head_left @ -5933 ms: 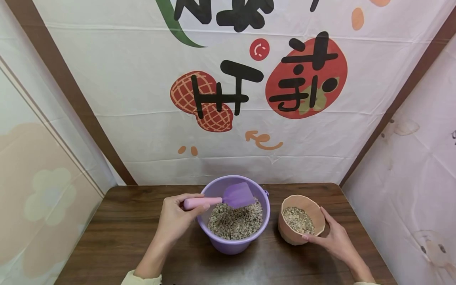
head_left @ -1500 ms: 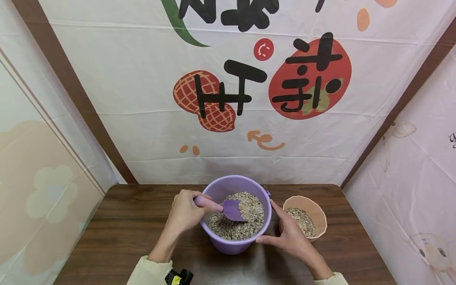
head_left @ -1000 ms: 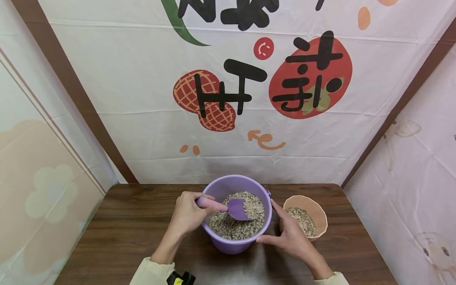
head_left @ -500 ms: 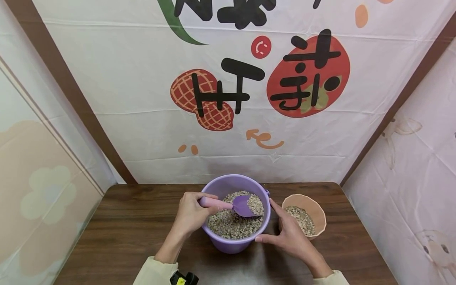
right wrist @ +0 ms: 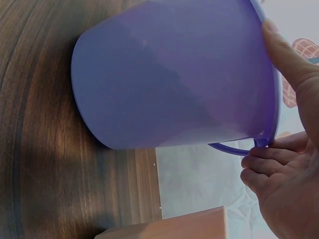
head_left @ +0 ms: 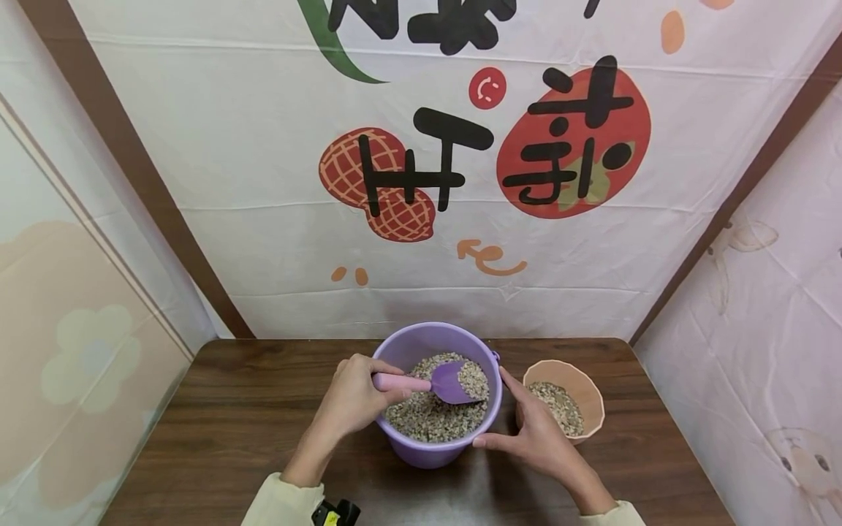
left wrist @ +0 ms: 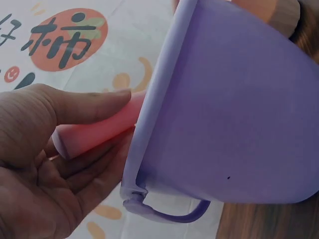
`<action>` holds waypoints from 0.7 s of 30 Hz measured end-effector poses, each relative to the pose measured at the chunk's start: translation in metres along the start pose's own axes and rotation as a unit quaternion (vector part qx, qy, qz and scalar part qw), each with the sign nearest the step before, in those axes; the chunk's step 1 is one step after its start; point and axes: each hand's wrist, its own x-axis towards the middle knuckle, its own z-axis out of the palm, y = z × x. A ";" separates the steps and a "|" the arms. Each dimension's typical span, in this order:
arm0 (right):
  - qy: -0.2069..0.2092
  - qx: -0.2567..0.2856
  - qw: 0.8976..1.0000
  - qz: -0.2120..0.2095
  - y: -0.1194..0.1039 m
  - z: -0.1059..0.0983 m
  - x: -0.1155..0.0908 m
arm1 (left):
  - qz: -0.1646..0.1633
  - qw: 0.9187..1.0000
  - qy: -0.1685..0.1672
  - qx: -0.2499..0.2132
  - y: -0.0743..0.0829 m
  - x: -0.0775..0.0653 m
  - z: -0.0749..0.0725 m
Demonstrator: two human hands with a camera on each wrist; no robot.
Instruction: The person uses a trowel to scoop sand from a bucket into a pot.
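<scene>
In the head view my left hand (head_left: 355, 394) grips the pink handle (head_left: 403, 383) of a toy shovel, thumb and fingers on either side of it. The shovel's purple blade (head_left: 444, 383) lies inside a purple bucket (head_left: 426, 454) and bears a small heap of grey-tan gravel. More gravel (head_left: 430, 424) covers the bucket's bottom part. My right hand (head_left: 539, 431) rests against the bucket's right side. In the right wrist view its thumb (right wrist: 289, 57) lies straight along the rim and the fingers (right wrist: 271, 162) touch near the bucket's small handle (right wrist: 232, 149).
A peach faceted bowl (head_left: 585, 387), partly filled with similar gravel, stands right of the bucket, behind my right hand. Both containers are on a dark wooden table (head_left: 230, 409). A printed cloth wall (head_left: 276, 241) rises along the table's back edge.
My right hand has moved left from the bowl to the bucket's side. The shovel has come down from above the bucket, pushed rightward through the gravel, and now carries some on its blade.
</scene>
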 end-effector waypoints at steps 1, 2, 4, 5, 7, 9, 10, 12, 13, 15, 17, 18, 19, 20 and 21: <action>0.000 0.003 1.000 0.003 0.000 0.000 0.000 | 0.003 1.000 -0.001 0.002 0.000 0.000 0.000; 0.000 0.005 1.000 0.005 0.000 0.000 0.000 | 0.004 1.000 -0.002 0.001 0.000 0.000 0.000; -0.001 0.009 1.000 0.006 0.000 -0.001 0.000 | 0.001 1.000 -0.003 -0.008 0.000 0.000 0.000; -0.002 0.011 1.000 0.006 0.000 0.000 0.000 | -0.002 1.000 -0.002 -0.015 -0.001 0.000 0.000; -0.005 0.014 1.000 0.006 0.000 0.000 0.000 | -0.010 0.999 0.000 -0.031 -0.001 -0.001 0.000; -0.007 0.017 1.000 0.005 0.000 0.000 0.000 | -0.017 0.999 0.003 -0.044 -0.002 -0.002 0.001; -0.009 0.017 1.000 0.006 0.000 0.000 0.001 | -0.019 0.999 0.005 -0.049 -0.003 -0.002 0.001; -0.010 0.019 1.000 0.007 0.000 0.000 0.001 | -0.023 0.998 0.009 -0.058 -0.004 -0.002 0.001; -0.010 0.020 1.000 0.007 0.000 0.000 0.001 | -0.025 0.998 0.008 -0.063 -0.005 -0.002 0.000; -0.009 0.018 1.000 0.005 0.000 0.000 0.001 | -0.031 0.997 0.006 -0.076 -0.007 -0.002 0.000; -0.006 0.013 1.000 0.002 0.001 0.000 0.001 | -0.033 0.995 0.002 -0.091 -0.009 -0.002 -0.002; -0.004 0.011 1.000 0.000 0.001 0.000 0.000 | -0.035 0.994 -0.001 -0.099 -0.010 -0.002 -0.003; -0.002 0.010 1.000 -0.001 0.001 0.000 0.000 | -0.035 0.993 -0.003 -0.109 -0.010 -0.002 -0.004; -0.001 0.009 1.000 -0.002 0.001 0.000 0.000 | -0.035 0.992 -0.005 -0.118 -0.011 -0.003 -0.006; 0.000 0.008 1.000 -0.002 0.001 0.000 0.000 | -0.031 0.992 -0.005 -0.121 -0.012 -0.003 -0.007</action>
